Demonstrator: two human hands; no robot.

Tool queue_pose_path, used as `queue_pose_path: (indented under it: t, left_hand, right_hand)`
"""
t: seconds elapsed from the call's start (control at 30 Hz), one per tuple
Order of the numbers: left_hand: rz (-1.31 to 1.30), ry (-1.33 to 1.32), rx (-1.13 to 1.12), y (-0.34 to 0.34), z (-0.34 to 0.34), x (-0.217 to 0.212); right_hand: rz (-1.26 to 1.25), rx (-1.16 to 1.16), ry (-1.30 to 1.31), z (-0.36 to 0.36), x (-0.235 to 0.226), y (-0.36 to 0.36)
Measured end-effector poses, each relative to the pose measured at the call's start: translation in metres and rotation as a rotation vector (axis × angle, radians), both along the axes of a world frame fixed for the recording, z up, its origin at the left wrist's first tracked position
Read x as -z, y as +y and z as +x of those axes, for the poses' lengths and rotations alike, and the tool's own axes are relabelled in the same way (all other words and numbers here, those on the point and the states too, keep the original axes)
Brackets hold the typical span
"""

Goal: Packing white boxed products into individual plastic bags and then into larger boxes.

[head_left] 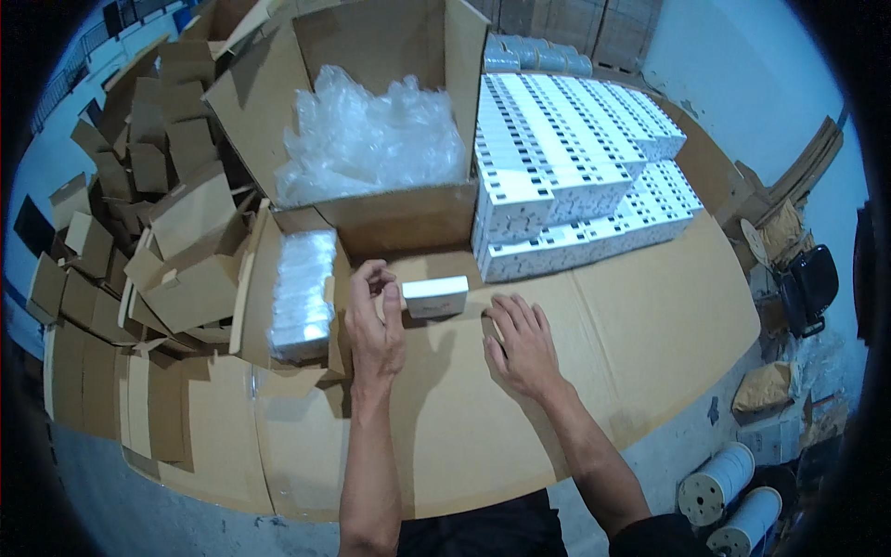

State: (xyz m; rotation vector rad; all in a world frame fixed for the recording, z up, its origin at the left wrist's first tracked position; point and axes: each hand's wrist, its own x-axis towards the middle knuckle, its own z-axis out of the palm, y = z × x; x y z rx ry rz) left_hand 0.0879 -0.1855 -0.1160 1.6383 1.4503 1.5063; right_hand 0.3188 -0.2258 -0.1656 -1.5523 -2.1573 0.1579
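Note:
A small white box (435,297) stands on the cardboard-covered table between my two hands. My left hand (377,327) is just left of it, fingers loosely curled with the thumb apart and nothing visible in them. On the box's right, my right hand (522,342) hovers palm down, its fingers spread and holding nothing. Beside my left hand, an open carton (249,288) holds a row of white boxes in clear plastic wrap (303,292). Behind the white box, a large open carton (399,209) is filled with clear plastic bags (371,139).
Stacked white boxes (557,176) with dark marks stand at the back right. Many empty brown cartons (181,269) are heaped at the left. Beyond the cardboard tabletop (650,343), spools (716,483) and a black chair (807,288) stand at the right.

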Motion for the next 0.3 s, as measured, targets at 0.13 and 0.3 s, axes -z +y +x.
queue_pose_path:
  t: [0.13, 0.3]
  left_hand:
    - [0.167, 0.041, -0.131, 0.011, 0.012, -0.033]
    - [0.249, 0.008, -0.182, 0.079, 0.026, -0.085]
  right_hand:
    - [-0.034, 0.042, -0.102, -0.005, 0.001, -0.003]
    - [-0.069, 0.063, -0.171, 0.003, 0.004, 0.007]
